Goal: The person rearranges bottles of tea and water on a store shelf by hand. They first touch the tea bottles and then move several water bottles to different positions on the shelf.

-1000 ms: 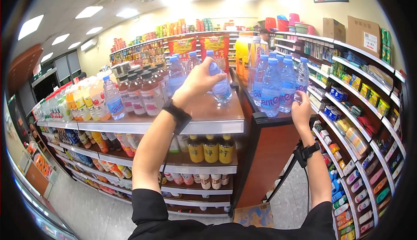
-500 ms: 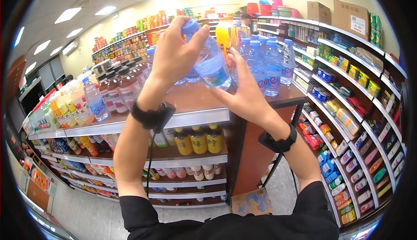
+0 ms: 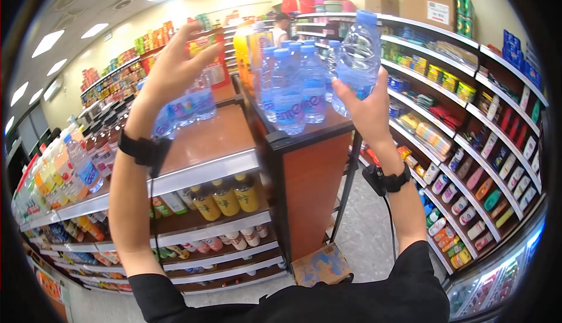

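My right hand (image 3: pixel 370 112) is wrapped round the lower part of a clear water bottle (image 3: pixel 359 48) with a blue cap, held nearly upright above the right end of the shelf unit. Just left of it, several similar water bottles (image 3: pixel 290 98) stand close together on the end panel top. My left hand (image 3: pixel 178 68) is raised with thumb and fingers apart, slightly blurred, holding nothing. Behind and below that hand, more blue-capped bottles (image 3: pixel 202 100) stand on the brown shelf top (image 3: pixel 213 133), partly hidden by my forearm.
Dark-capped drinks (image 3: pixel 105 141) and a lone water bottle (image 3: pixel 84 162) line the left. Yellow-labelled bottles (image 3: pixel 224 197) fill a lower shelf. Tall stocked shelves (image 3: pixel 468 118) run along the right. A cardboard box (image 3: pixel 322 264) lies on the floor, and a person (image 3: pixel 281 29) is at the back.
The bottle has passed from both hands into my right hand alone and moved right. My left hand has let go and drawn away left. The view has turned right.
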Demonstrator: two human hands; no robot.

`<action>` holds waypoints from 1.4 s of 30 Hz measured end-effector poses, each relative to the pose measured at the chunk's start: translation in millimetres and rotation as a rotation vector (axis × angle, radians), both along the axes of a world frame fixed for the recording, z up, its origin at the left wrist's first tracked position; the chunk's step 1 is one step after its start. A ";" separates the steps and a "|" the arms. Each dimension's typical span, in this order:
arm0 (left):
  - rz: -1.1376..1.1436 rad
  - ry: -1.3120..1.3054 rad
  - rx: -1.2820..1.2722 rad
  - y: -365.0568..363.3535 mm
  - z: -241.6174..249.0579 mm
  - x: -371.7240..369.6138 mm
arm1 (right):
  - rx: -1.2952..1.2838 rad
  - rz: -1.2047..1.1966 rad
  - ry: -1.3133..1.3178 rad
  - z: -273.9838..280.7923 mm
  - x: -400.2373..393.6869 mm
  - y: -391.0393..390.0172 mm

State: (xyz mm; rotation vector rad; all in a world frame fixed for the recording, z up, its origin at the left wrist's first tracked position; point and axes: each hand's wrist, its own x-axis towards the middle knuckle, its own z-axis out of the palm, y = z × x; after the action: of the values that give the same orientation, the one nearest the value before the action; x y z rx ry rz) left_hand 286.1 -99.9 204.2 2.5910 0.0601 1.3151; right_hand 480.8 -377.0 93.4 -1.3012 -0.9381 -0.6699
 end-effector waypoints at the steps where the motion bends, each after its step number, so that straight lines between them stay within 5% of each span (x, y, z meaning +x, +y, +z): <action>1: 0.136 0.012 0.085 34.7 -1.4 6.4 | 0.039 -0.039 0.005 -6.4 19.8 -2.0; 10: 0.672 -0.012 0.069 157.8 -30.3 19.0 | 0.065 -0.057 0.095 -47.8 105.3 15.8; 16: 0.825 0.030 -0.015 155.6 -36.5 23.4 | -0.035 -0.110 0.117 -59.2 121.9 39.9; 27: 1.107 0.044 0.220 148.0 -32.2 25.6 | -0.149 -0.125 0.137 -64.9 118.6 33.0; 35: 1.039 0.185 -0.052 167.3 -35.1 10.2 | -0.217 -0.294 0.089 -70.8 130.4 37.0; 42: 0.924 0.046 -0.076 154.2 -38.5 -3.6 | -0.249 -0.123 0.128 -90.7 182.6 36.3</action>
State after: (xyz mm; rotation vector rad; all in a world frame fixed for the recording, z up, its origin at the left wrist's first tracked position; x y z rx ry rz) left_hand 282.4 54.2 165.6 2.5808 1.4149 1.4209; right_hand 663.3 -340.8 2.7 -1.6138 -0.8614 -0.5688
